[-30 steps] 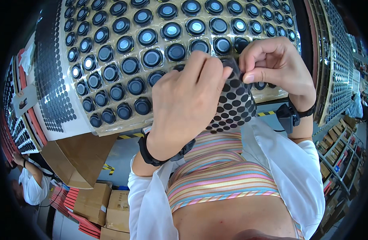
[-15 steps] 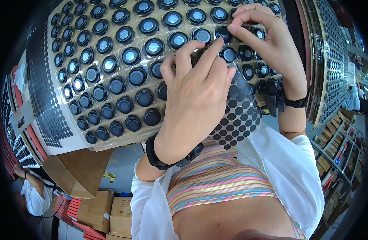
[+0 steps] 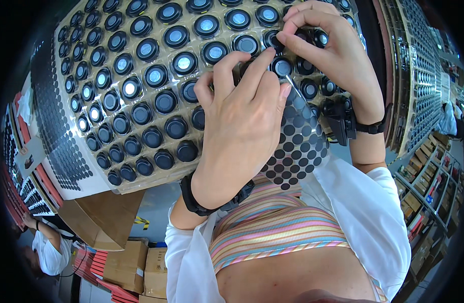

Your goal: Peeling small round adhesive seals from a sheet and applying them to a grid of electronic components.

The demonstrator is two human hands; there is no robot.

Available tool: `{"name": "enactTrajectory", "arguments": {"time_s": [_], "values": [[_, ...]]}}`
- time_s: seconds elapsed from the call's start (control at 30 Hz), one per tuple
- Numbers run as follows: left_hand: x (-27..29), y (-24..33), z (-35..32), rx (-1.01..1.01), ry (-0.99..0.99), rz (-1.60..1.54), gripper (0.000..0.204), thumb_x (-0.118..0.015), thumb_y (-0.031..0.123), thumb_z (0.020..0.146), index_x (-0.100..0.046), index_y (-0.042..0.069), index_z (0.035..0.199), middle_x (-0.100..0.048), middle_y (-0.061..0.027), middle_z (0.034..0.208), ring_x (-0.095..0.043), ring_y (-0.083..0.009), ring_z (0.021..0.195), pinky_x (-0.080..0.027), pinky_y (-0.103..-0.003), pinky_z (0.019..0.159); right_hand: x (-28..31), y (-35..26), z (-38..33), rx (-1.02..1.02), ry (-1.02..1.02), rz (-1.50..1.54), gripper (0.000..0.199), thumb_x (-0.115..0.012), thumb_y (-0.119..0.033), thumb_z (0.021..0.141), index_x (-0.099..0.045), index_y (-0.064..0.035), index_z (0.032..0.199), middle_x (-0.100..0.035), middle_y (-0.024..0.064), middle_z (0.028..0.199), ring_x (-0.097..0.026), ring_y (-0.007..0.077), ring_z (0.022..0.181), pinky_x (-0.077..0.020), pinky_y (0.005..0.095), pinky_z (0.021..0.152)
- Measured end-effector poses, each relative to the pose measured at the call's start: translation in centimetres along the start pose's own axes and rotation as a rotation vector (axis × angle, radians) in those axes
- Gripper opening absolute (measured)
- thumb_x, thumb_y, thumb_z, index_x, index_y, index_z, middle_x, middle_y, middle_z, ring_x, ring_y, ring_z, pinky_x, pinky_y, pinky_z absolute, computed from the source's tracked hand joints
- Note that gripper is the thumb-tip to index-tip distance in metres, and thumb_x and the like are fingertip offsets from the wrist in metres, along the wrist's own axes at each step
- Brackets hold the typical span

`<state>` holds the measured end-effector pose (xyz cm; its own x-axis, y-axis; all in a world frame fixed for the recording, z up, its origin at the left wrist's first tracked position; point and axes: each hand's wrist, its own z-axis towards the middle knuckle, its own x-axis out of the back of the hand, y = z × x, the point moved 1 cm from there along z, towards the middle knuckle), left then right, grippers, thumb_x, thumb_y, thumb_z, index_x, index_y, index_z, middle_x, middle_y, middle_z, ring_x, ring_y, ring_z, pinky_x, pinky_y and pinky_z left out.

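A clear sheet of black round stickers (image 3: 298,146) hangs from my left hand (image 3: 242,126), which grips its upper edge in the middle of the view. That hand rests over a beige tray (image 3: 98,184) filled with several rows of black round parts with shiny centres. My right hand (image 3: 335,55) is at the upper right, thumb and forefinger pinched together on a small black sticker just above one round part (image 3: 281,66). Both wrists wear black bands. My left index finger points at the same part.
More sheets of black dots (image 3: 58,136) lie along the tray's left side. Brown cardboard boxes (image 3: 126,262) stand below. Another person in white (image 3: 47,250) is at the lower left. Further trays (image 3: 419,76) and shelving (image 3: 429,197) fill the right.
Both hands have risen from in front of the tray's edge to over its upper rows. My right hand has left the sticker sheet and moved onto a round part.
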<state>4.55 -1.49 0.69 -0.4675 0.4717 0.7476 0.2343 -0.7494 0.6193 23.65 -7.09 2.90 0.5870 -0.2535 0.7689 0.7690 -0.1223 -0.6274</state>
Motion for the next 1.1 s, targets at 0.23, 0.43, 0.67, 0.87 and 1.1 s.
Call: {"name": "enactTrajectory", "arguments": {"time_s": [0.23, 0.43, 0.67, 0.87, 1.1], "values": [[0.2, -0.1, -0.2, -0.017, -0.003, 0.031, 0.026, -0.052, 0.022, 0.104, -0.061, 0.001, 0.092, -0.063, -0.0076, 0.134, -0.049, -0.0325, 0.121, -0.031, -0.048, 0.103, 0.0, -0.3, -0.1, 0.022, 0.026, -0.047, 0.011, -0.077, -0.009, 0.082, -0.068, -0.0032, 0.083, -0.067, 0.0085, 0.094, -0.061, 0.0256, 0.096, -0.0427, 0.0358, 0.095], [2.0, -0.5, -1.8, -0.005, 0.074, 0.042, 0.012, -0.067, 0.015, 0.092, -0.062, 0.005, 0.092, -0.064, -0.0044, 0.126, -0.052, -0.0286, 0.116, -0.034, -0.047, 0.097, 1.4, -1.6, -2.0, -0.023, -0.047, 0.066, 0.016, -0.075, -0.003, 0.088, -0.069, 0.0018, 0.102, -0.067, 0.0066, 0.107, -0.065, 0.0149, 0.1, -0.0525, 0.0287, 0.09], [3.1, -1.2, -3.8, -0.019, 0.158, 0.002, 0.011, -0.069, 0.017, 0.092, -0.062, 0.009, 0.094, -0.066, -0.0009, 0.12, -0.054, -0.0276, 0.112, -0.034, -0.044, 0.094, 0.9, -4.7, -4.0, -0.209, -0.372, 0.702, 0.022, -0.074, -0.004, 0.09, -0.066, 0.0045, 0.109, -0.065, 0.0084, 0.106, -0.065, 0.0141, 0.1, -0.0553, 0.0279, 0.089], [3.4, -1.0, -4.4, -0.044, 0.147, -0.033, 0.015, -0.074, 0.019, 0.087, -0.064, 0.01, 0.092, -0.066, 0.0011, 0.113, -0.056, -0.0264, 0.109, -0.035, -0.043, 0.09, 0.1, -5.6, -3.4, -0.237, -0.397, 0.804, 0.017, -0.074, -0.005, 0.092, -0.066, 0.0054, 0.103, -0.07, 0.0086, 0.1, -0.071, 0.0129, 0.094, -0.0582, 0.0248, 0.084], [3.7, -1.0, -4.9, -0.104, 0.127, -0.076, 0.016, -0.072, 0.022, 0.089, -0.066, 0.007, 0.087, -0.068, -0.0032, 0.11, -0.056, -0.0273, 0.105, -0.035, -0.04, 0.09, -0.6, -3.8, -2.7, -0.322, -0.617, 0.98, 0.018, -0.08, -0.001, 0.084, -0.07, 0.0047, 0.097, -0.074, 0.0074, 0.088, -0.072, 0.0111, 0.083, -0.0576, 0.0215, 0.077]]}}
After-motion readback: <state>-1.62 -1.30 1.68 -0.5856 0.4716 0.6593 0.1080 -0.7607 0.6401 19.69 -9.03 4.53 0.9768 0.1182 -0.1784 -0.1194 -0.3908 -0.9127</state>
